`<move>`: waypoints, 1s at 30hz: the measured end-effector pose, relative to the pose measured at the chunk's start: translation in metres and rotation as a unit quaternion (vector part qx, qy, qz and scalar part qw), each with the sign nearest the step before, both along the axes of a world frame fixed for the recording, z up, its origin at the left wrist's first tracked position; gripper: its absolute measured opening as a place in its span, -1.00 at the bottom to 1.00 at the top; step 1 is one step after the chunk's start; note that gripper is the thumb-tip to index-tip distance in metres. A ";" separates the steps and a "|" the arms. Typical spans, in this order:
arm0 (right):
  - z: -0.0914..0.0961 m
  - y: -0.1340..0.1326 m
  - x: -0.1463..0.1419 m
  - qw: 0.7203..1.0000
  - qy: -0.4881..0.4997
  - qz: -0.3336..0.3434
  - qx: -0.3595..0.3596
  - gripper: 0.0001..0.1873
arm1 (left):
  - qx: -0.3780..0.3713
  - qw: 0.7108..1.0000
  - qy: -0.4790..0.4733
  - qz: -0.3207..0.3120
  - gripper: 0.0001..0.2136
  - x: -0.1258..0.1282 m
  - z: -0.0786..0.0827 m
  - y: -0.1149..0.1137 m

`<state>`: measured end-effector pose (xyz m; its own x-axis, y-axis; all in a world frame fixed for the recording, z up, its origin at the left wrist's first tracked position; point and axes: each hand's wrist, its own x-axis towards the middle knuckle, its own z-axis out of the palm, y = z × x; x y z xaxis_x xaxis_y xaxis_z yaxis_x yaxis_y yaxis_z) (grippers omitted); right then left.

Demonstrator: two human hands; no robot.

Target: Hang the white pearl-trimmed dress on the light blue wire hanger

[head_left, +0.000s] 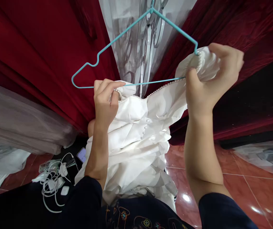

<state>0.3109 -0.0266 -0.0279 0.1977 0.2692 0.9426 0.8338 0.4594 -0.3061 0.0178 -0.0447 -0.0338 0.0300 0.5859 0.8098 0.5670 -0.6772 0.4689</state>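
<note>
Behind the hanger, drapes [62, 57]: dk red, matte, long heavy folds L + R; pale sheer cloth [124, 47] btwn them, w/ white scroll-shaped metalwork [147, 47].
Floor [253, 190]: reddish tiles, glossy, pale joints, bright light spots.
Dress [131, 127]: white, smooth, slight sheen; in front of the person, btwn forearms, below the hanger, spilling down over the lap. Top edge dips mid-front; bodice gathered crosswise, then loose, crumpled folds; shoulder part at R puffed + crinkly.
Tulle [19, 114]: greyish, see-through, hanging far L.
Person's top [136, 216]: dk navy, short sleeves, coloured stitched motifs.
Hanger [174, 27]: turquoise, thin, triangular, notched shoulders; R end at the dress's beaded edge, L end outside the dress.
R hand [209, 92]: thumb + fingers pinching the puffed shoulder cloth, right beside hanger's R end.
L hand [105, 101]: thumb + fingers pinching the other shoulder's beaded edge, fingers over hanger's lower bar.
Cable [52, 187]: white, smooth, loosely coiled on a black surface [19, 206], lower L.
Phone [81, 155]: flat, lit screen, near the coil.
Case [65, 190]: small, white, rounded corners, just beside cable.
Buttons [145, 125]: white, small, round, in a row down bodice.
Beads [156, 91]: tiny, pearl-like, strung along neckline + shoulder edges.
</note>
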 end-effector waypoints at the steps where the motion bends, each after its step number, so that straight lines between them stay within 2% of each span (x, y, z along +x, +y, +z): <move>1: 0.005 0.004 0.007 0.999 -0.001 0.015 -0.037 -0.72 | 0.009 1.000 0.010 0.010 -0.75 -0.003 0.000 0.001; 3: 0.014 0.008 0.017 0.994 0.043 0.043 -0.091 -0.82 | 0.026 0.999 0.025 0.020 -0.75 -0.009 0.003 0.004; 7: 0.025 0.008 0.038 0.982 0.140 0.051 -0.117 -0.78 | 0.034 0.999 0.025 0.006 -0.69 -0.017 0.012 0.004; 12: 0.004 -0.010 0.060 0.952 0.153 0.029 -0.263 -0.89 | 0.013 1.000 0.006 -0.006 -0.64 -0.014 0.016 0.002; 15: -0.007 -0.031 0.050 0.938 0.066 0.090 -0.327 -0.86 | 0.003 1.000 -0.005 -0.010 -0.61 -0.008 0.011 0.005; 17: -0.007 -0.044 0.034 0.946 -0.027 0.151 -0.286 -0.83 | -0.004 1.000 -0.012 -0.015 -0.59 -0.003 0.006 0.008; 18: -0.005 -0.048 0.024 0.955 -0.059 0.173 -0.232 -0.83 | -0.005 1.000 -0.016 -0.019 -0.58 -0.001 0.003 0.009; 20: 0.001 -0.051 0.003 0.971 -0.072 0.183 -0.134 -0.81 | -0.003 0.999 -0.029 -0.034 -0.57 0.005 -0.002 0.010; 21: 0.003 -0.049 -0.007 0.975 -0.068 0.178 -0.116 -0.78 | 0.001 0.998 -0.036 -0.042 -0.56 0.007 -0.004 0.009; 25: 0.001 -0.030 -0.030 0.968 -0.066 0.166 -0.175 -0.73 | 0.001 0.999 -0.029 -0.038 -0.58 0.012 -0.006 0.008; 28: -0.013 -0.015 -0.032 0.974 -0.056 0.163 -0.149 -0.77 | 0.009 1.000 0.007 -0.025 -0.66 0.012 -0.006 0.004; 30: -0.021 -0.010 -0.031 0.977 -0.049 0.167 -0.120 -0.76 | 0.055 0.998 -0.010 -0.012 -0.74 0.011 -0.011 -0.001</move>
<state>0.2801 -0.0369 -0.0490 -0.0281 0.5184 0.8547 0.6798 0.6368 -0.3639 0.0292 -0.0457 -0.0446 0.0258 0.4934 0.8694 0.5416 -0.7379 0.4027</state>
